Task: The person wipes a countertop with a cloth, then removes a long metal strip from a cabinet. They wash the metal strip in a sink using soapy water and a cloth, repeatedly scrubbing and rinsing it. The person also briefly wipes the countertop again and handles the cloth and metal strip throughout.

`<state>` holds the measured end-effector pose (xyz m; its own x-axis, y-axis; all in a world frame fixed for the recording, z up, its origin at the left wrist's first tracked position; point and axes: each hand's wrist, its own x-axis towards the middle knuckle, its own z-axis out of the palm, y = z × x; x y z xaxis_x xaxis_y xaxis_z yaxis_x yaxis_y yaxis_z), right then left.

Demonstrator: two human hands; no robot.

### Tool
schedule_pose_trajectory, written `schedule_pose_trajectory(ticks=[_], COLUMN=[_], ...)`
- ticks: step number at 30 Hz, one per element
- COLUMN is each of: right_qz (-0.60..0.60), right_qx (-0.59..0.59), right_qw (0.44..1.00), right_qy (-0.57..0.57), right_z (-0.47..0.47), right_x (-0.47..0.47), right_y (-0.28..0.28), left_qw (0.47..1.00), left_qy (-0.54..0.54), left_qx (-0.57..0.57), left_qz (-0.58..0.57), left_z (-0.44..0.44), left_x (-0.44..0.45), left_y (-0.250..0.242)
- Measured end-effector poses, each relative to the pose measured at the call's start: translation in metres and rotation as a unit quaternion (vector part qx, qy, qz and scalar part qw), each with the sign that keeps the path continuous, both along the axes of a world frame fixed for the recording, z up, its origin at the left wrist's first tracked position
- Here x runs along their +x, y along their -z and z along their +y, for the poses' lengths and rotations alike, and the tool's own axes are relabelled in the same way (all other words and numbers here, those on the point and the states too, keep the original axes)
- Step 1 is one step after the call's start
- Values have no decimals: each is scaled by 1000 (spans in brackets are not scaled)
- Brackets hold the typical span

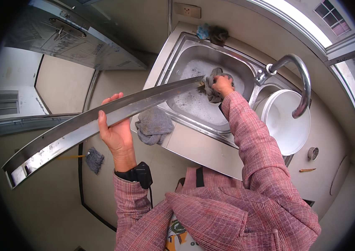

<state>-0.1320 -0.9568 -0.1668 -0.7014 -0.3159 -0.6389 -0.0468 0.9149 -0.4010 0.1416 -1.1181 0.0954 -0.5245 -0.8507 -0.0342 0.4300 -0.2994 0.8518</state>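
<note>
My left hand (116, 131) grips a long metal channel (108, 116) near its middle, the thumb over one edge and the fingers behind. One end of the channel reaches over the stainless steel sink (171, 103); the other sticks out to the lower left. In the sink, my right hand (223, 85) holds a wet grey cloth (211, 89) right at the channel's end. Foamy water (196, 108) lies in the basin below. Something brownish shows beside the cloth, too small to make out. A second grey cloth (155, 125) drapes over the counter's front edge.
A curved chrome faucet (304, 78) rises behind the sink, over a white bucket (285, 125) on the right. A dark scrubber (218, 35) lies at the back corner. An open door (80, 40) stands at upper left; a mop head (95, 160) is below the channel.
</note>
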Motion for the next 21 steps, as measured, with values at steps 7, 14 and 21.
schedule_pose_trajectory(ticks=[7,14,21], right_qz=[43,144,-48], right_qx=[167,62,-287], right_qw=[976,983,956], right_qy=[-134,-90,-18], right_z=[-30,-7,-1], right_x=[26,7,-7], right_y=[42,81,-4], left_qw=[992,985,974], left_qy=[-9,52,100], left_qx=[-108,-143,-158], left_qz=[59,83,129], left_z=[-62,-117,-155], left_x=[8,50,38], left_y=[-56,-90,-102])
